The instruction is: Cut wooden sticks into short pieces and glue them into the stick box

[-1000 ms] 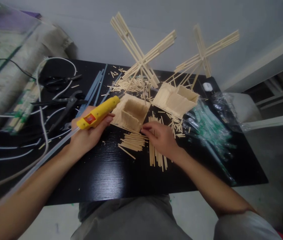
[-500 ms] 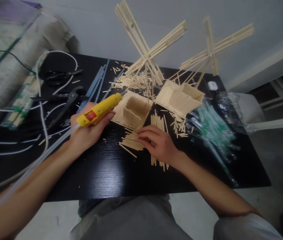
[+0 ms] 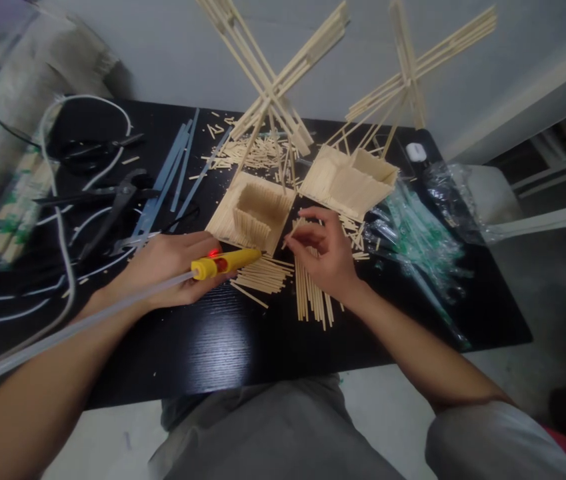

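My left hand [image 3: 163, 267] is closed around a yellow hot glue gun [image 3: 235, 262] with a red light glowing on it. A long translucent glue stick [image 3: 127, 297] trails from its back end over my forearm. The gun's nozzle is at the front edge of a wooden-stick base [image 3: 220, 223], which carries a small open stick box [image 3: 253, 220]. To the right of that base my right hand [image 3: 327, 257] pinches a short wooden stick [image 3: 295, 230] between thumb and fingers. Loose cut sticks [image 3: 263, 275] lie below the nozzle, and longer sticks [image 3: 313, 300] lie under my right hand.
Windmill-like crossed sticks [image 3: 273, 90] rise behind the base. A second stick model [image 3: 353, 180] stands to the right, near crumpled plastic packaging [image 3: 413, 233]. Pliers [image 3: 123, 197], a white cable [image 3: 60, 233] and grey strips [image 3: 173, 167] lie at left.
The glue gun has come down and right, from above the base to its front edge. My right hand has lifted from the cut sticks with one stick and moved up beside the base.
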`<state>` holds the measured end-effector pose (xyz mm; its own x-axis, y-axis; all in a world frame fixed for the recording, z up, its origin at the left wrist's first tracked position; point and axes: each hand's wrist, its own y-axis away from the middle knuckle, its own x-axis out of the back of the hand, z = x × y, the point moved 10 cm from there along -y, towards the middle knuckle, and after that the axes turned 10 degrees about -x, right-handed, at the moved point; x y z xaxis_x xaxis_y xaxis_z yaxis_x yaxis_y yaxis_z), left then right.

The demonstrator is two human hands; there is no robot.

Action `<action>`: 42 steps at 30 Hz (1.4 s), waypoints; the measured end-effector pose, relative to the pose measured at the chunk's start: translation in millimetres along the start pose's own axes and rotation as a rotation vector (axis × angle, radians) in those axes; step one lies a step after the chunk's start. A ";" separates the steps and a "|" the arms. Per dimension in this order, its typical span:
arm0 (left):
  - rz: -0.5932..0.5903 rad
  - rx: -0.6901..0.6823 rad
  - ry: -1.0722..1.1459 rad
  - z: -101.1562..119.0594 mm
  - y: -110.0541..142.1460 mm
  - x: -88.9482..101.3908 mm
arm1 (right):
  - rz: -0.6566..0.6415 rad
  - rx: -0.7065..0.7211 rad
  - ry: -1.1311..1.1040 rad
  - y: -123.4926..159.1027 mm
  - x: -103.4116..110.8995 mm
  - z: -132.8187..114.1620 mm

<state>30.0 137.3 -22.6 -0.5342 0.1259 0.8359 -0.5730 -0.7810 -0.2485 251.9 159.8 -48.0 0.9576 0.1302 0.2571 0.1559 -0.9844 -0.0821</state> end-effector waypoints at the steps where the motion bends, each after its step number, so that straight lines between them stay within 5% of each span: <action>1: -0.067 -0.040 -0.026 3.6 -1.3 -6.5 | -0.004 0.006 0.006 0.2 -0.8 -0.4; 16: -0.179 -0.088 -0.097 -2.5 0.6 -21.6 | 0.049 0.131 0.046 4.9 -4.1 -9.7; 35: -0.160 -0.091 -0.114 0.7 0.3 -16.7 | 0.075 0.265 0.119 11.4 -14.4 -24.3; 42: -0.166 -0.194 -0.139 12.7 -1.3 -15.7 | 0.118 0.380 0.213 14.8 -16.6 -29.2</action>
<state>47.0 128.6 -29.2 -0.3406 0.1461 0.9288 -0.7607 -0.6233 -0.1810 231.2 139.5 -25.3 0.9092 -0.0468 0.4137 0.1645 -0.8725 -0.4601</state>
